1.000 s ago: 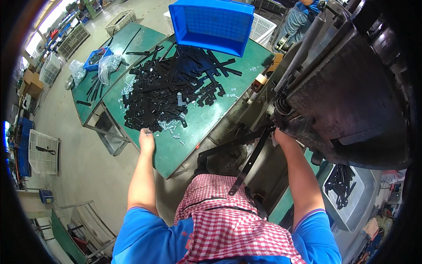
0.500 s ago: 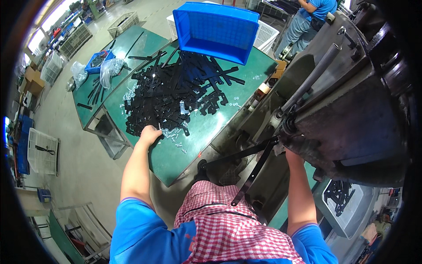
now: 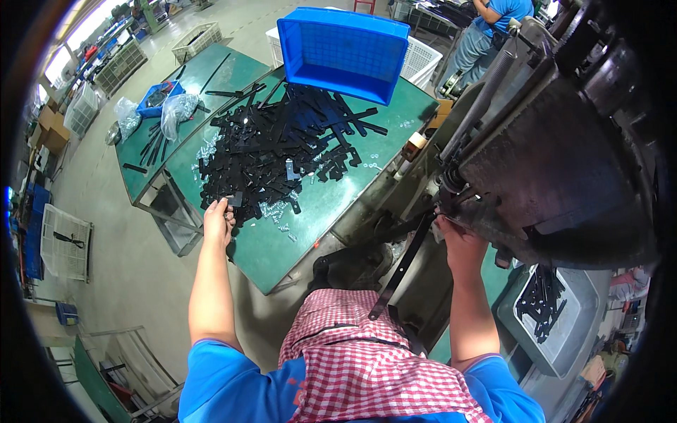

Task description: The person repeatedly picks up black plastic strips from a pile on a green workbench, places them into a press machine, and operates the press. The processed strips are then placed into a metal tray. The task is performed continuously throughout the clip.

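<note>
Head view shows the left hand point(image 3: 217, 222) at the near edge of a heap of black metal parts point(image 3: 261, 144) on the green counter point(image 3: 328, 211), its fingers narrowed and, it appears, pinching a flat black piece point(image 3: 235, 200) that sticks out just past them, over the heap's rim. Small silver screws point(image 3: 275, 210) lie near it. The right hand point(image 3: 464, 247) reaches under the dark machine point(image 3: 557, 162), close to where two long black strips point(image 3: 400, 271) meet; its fingers are partly hidden, so whether they grip a strip cannot be told. The step in hand looks like picking a part while the right hand stays by the strips; the next move would call for a firm pinch and a lift clear of neighbouring pieces
</note>
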`<state>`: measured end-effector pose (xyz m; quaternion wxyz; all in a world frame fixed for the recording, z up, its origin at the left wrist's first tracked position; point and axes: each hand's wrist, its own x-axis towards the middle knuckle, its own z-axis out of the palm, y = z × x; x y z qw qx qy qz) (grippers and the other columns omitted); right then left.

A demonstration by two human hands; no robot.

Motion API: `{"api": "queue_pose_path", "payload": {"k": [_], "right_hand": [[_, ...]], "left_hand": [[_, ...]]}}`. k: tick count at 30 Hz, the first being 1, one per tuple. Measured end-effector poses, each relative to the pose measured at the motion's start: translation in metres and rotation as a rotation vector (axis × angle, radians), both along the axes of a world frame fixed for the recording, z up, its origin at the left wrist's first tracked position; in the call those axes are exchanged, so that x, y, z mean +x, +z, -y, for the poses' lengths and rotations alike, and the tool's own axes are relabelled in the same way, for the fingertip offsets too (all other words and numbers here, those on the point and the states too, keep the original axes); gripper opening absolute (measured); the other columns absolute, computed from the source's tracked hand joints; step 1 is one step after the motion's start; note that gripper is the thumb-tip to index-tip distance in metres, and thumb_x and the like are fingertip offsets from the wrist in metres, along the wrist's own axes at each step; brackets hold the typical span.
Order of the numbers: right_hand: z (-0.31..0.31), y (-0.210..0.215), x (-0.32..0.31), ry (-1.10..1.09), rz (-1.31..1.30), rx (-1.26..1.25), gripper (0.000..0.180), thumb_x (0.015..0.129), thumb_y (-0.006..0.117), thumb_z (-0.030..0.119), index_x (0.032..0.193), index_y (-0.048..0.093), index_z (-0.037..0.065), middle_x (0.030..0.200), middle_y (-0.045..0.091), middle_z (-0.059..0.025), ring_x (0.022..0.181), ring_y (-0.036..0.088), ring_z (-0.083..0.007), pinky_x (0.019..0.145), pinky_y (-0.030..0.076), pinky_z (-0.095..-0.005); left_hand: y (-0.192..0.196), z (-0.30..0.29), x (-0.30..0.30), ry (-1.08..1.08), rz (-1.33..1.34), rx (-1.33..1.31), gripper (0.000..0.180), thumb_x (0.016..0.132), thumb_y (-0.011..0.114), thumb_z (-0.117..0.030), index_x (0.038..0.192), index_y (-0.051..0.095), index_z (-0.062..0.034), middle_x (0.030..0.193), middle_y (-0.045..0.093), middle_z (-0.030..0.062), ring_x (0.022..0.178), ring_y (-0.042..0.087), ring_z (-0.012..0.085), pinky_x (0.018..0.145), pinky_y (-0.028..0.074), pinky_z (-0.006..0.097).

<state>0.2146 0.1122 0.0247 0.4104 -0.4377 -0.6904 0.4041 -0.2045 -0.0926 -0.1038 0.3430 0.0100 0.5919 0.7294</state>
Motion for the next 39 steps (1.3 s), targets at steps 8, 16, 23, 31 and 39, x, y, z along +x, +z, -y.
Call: {"api": "queue_pose_path", "payload": {"k": [8, 16, 23, 31, 39], "right_hand": [[-0.011, -0.002, -0.010, 0.011, 0.127, 0.265, 0.015, 0.075, 0.067, -0.002, 0.090, 0.064, -0.001, 0.081, 0.066, -0.0041, 0.074, 0.061, -0.0106, 0.070, 0.049, -0.0247], [-0.007, -0.002, -0.023, 0.156, -0.128, 0.108, 0.018, 0.076, 0.070, 0.009, 0.091, 0.064, 0.000, 0.082, 0.066, -0.0039, 0.072, 0.059, -0.0081, 0.066, 0.048, -0.0244], [0.042, 0.009, 0.022, 0.260, -0.196, -0.312, 0.022, 0.085, 0.061, 0.016, 0.102, 0.053, 0.004, 0.069, 0.056, -0.0017, 0.056, 0.050, -0.0060, 0.051, 0.040, -0.0197], [0.069, 0.026, 0.027, 0.533, -0.565, -0.955, 0.029, 0.093, 0.049, 0.022, 0.106, 0.052, -0.004, 0.075, 0.061, -0.0112, 0.054, 0.058, -0.0130, 0.047, 0.046, -0.0198], [0.042, 0.006, 0.009, 0.151, -0.757, -0.540, 0.020, 0.089, 0.054, 0.010, 0.106, 0.055, -0.001, 0.086, 0.061, -0.0075, 0.069, 0.060, -0.0146, 0.060, 0.051, -0.0249]], "left_hand": [[0.076, -0.011, 0.093, -0.294, 0.089, 0.303, 0.007, 0.085, 0.060, -0.011, 0.091, 0.057, -0.0101, 0.071, 0.057, 0.0011, 0.053, 0.046, 0.0060, 0.048, 0.039, 0.020], [0.110, -0.040, 0.168, -0.609, 0.090, 0.389, 0.013, 0.084, 0.062, -0.012, 0.093, 0.057, -0.0049, 0.071, 0.057, 0.0038, 0.059, 0.050, 0.0087, 0.051, 0.040, 0.021], [0.139, -0.049, 0.228, -0.893, -0.873, 0.248, 0.016, 0.084, 0.059, -0.016, 0.088, 0.060, -0.0014, 0.080, 0.061, 0.0070, 0.075, 0.059, 0.0180, 0.068, 0.047, 0.030], [0.163, -0.069, 0.253, -0.837, -1.403, 0.417, 0.013, 0.075, 0.061, -0.005, 0.087, 0.058, -0.0029, 0.076, 0.058, 0.0117, 0.069, 0.058, 0.0290, 0.062, 0.046, 0.036], [0.143, -0.072, 0.264, -0.867, -0.793, 0.479, 0.030, 0.074, 0.060, -0.005, 0.103, 0.052, -0.0016, 0.094, 0.054, 0.0132, 0.082, 0.054, 0.0249, 0.070, 0.045, 0.037]]}}
